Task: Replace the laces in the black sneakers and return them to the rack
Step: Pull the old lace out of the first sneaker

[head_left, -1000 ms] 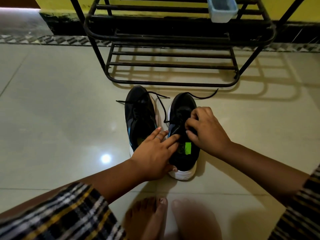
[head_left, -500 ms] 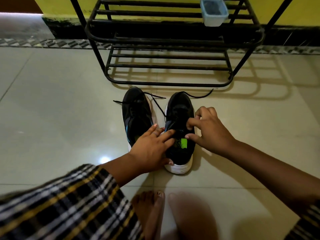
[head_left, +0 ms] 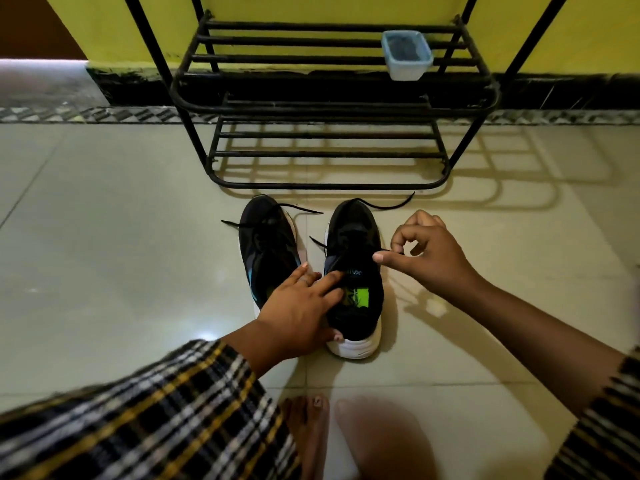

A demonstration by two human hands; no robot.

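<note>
right sneaker (head_left: pixel 355 271): black, white sole, on floor in front of rack, toe toward rack, green insole patch visible
left sneaker (head_left: pixel 268 247): just beside it, parallel, laces loose on tile
left hand (head_left: pixel 301 310): fingers straight, resting flat over right sneaker's tongue and inner collar, thumb at heel
right hand (head_left: pixel 426 252): just right of right sneaker, thumb and fingers curled, pinching black lace (head_left: pixel 360 254) drawn out sideways from the eyelets
lace end (head_left: pixel 391 204): trails past toe toward rack base
rack (head_left: pixel 329 183): black metal, barred tiers, small pale blue tub (head_left: pixel 407 58) on upper tier
floor (head_left: pixel 121 237): glossy pale tiles, rack shadow to the right
room: yellow wall, dark skirting, dim
person: plaid sleeves, bare feet at bottom edge
</note>
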